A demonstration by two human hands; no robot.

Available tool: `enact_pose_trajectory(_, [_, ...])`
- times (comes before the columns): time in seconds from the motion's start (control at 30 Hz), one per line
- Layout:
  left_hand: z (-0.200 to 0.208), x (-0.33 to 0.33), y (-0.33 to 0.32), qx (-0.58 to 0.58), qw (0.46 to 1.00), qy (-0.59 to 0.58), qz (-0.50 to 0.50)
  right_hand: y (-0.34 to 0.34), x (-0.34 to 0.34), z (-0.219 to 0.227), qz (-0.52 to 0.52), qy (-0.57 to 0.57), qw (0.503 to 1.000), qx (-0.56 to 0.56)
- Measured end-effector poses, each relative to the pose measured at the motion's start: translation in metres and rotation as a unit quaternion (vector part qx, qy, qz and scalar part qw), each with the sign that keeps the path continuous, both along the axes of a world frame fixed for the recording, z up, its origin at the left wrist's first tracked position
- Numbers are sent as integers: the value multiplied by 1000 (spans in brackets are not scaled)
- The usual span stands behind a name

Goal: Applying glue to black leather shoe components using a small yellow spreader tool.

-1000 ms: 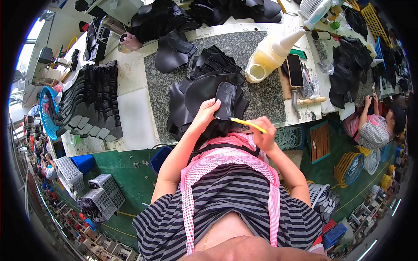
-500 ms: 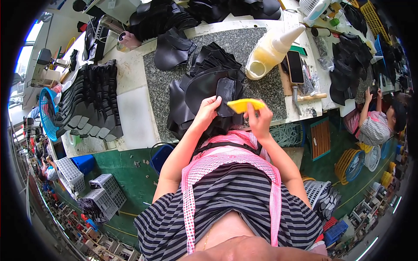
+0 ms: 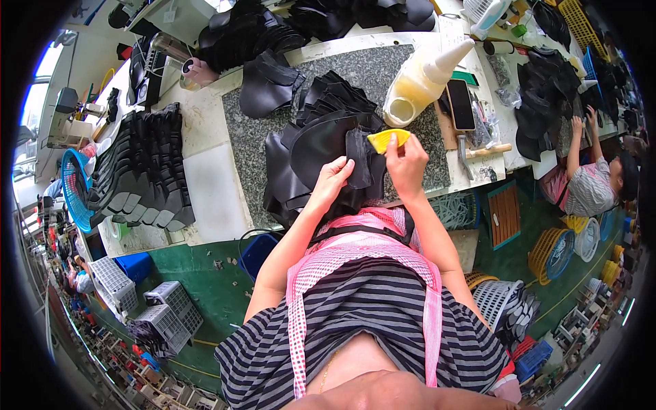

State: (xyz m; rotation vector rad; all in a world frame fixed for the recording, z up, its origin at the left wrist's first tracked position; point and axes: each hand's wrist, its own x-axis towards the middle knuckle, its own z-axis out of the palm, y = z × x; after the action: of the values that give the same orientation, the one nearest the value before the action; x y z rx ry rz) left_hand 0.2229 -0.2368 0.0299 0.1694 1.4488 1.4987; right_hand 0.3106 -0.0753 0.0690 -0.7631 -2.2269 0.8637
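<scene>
My left hand [image 3: 332, 182] pinches the near left edge of a black leather piece [image 3: 358, 158], whose dark strip looks rough and dull against the smooth parts. In my right hand [image 3: 407, 165] is a flat yellow scraper [image 3: 387, 141], gripped between thumb and fingers just above the far right corner of that strip; whether it touches is unclear. Beneath my hands lies a pile of smooth black leather pieces [image 3: 316, 152] on a speckled grey stone slab [image 3: 425, 164]. Behind the scraper stands a translucent bottle [image 3: 414, 89] with a cone spout and cream-coloured contents.
Right of the slab lie a phone [image 3: 460, 105] and a hammer [image 3: 488, 151]. Stacked black pieces [image 3: 140, 160] cover the table's left side, beside a blue basket [image 3: 75, 188]. More black leather [image 3: 253, 31] sits at the back. A co-worker [image 3: 589, 183] is at the far right.
My right hand has brought the yellow scraper away from me and slightly right, turning it. My left hand has shifted slightly right and nearer along the strip.
</scene>
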Motion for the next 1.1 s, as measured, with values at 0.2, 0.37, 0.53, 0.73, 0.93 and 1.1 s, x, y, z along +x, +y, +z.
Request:
enact_pose_trajectory(0.2, [1,1,3,13,992,118,-33,-6,-3,7,6,15,1000,-18])
enact_pose_trajectory(0.37, [2,1,1,6,996,85,-25,-14,30,0,95,-35,995,-1])
enact_pose_trajectory(0.53, [3,0,3,18,994,105,-37,-6,18,15,-10,58,993,-98])
enact_pose_trajectory(0.73, [1,2,1,14,994,104,-31,-21,21,3,30,22,993,-114])
enact_pose_trajectory(0.93, [-3,1,0,26,993,113,-36,-7,18,25,8,15,991,-132])
enact_pose_trajectory(1.1, [-5,-1,0,2,996,87,-37,-7,-7,4,11,58,992,-116])
